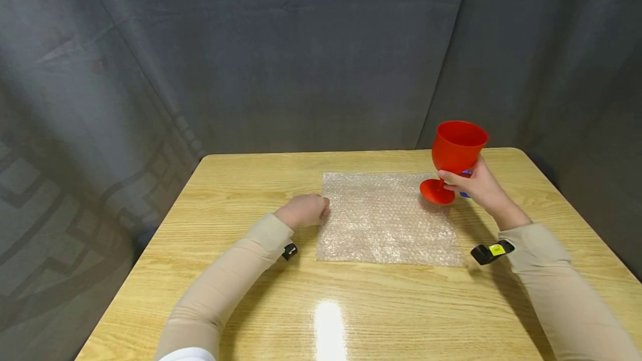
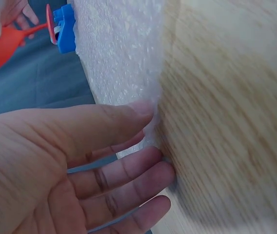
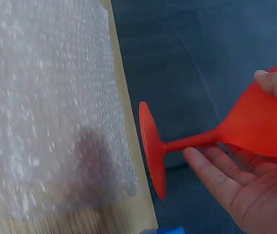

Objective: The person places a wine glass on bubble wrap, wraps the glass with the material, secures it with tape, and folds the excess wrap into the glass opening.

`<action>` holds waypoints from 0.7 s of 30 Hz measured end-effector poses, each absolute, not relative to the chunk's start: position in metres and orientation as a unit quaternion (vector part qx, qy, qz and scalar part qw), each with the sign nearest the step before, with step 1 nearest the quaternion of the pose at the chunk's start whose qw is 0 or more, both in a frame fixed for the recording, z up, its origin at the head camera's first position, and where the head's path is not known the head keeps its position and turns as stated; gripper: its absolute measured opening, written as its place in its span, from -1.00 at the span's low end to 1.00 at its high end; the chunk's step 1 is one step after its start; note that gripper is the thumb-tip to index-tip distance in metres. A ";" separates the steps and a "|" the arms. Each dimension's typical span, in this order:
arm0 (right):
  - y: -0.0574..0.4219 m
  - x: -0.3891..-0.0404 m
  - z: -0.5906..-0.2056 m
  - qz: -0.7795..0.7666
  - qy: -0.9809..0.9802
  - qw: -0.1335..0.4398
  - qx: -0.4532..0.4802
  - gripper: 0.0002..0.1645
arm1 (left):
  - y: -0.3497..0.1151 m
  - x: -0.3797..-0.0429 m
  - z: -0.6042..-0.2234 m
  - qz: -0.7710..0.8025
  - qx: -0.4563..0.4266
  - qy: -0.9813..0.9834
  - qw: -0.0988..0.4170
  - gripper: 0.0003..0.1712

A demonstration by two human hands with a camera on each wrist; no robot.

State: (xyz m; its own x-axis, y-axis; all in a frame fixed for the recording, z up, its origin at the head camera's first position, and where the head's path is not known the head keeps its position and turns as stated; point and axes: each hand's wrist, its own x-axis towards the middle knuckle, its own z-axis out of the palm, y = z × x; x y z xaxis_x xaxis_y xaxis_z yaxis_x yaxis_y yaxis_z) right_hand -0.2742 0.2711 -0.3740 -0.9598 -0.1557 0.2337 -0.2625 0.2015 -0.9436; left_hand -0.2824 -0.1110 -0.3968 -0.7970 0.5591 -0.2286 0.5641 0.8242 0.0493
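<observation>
A sheet of bubble wrap [image 1: 383, 224] lies flat on the wooden table. My left hand [image 1: 304, 210] is at its left edge; in the left wrist view the thumb [image 2: 140, 107] presses on that edge, with the fingers curled around from the other side, pinching it. My right hand [image 1: 480, 189] grips a red plastic goblet [image 1: 455, 152] around the stem and lower bowl. The goblet is nearly upright, tilted a little to the right, its mouth up. Its round foot [image 3: 152, 148] hangs above the right part of the sheet, casting a shadow on it.
Behind the right hand, a blue plastic object [image 2: 66, 29] stands on the table near the sheet's far right corner, mostly hidden in the head view. Dark grey curtains [image 1: 311, 60] hang right behind the table's back edge [image 1: 266, 154].
</observation>
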 end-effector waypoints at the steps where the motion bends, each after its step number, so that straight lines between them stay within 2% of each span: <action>1: 0.269 -0.274 -0.374 0.626 -0.767 0.043 0.137 -0.26 | -0.111 -0.283 -0.397 -0.011 0.296 0.948 0.117 -0.95; 10: 0.242 -0.264 -0.366 0.610 -0.777 0.024 0.153 -0.05 | -0.109 -0.281 -0.396 -0.017 0.292 0.949 0.117 -0.92; 21: 0.201 -0.245 -0.360 0.544 -0.823 -0.010 0.163 -0.08 | -0.107 -0.281 -0.396 -0.019 0.294 0.949 0.112 -0.92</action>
State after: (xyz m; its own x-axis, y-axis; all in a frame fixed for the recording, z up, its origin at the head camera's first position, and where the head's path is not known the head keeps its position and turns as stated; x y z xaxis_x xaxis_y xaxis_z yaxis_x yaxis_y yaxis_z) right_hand -0.2450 0.2011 -0.3598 -0.9465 -0.2801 0.1605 -0.2574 0.3549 -0.8988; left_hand -0.2812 -0.1071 -0.3962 -0.8019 0.5543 -0.2230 0.5627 0.8261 0.0299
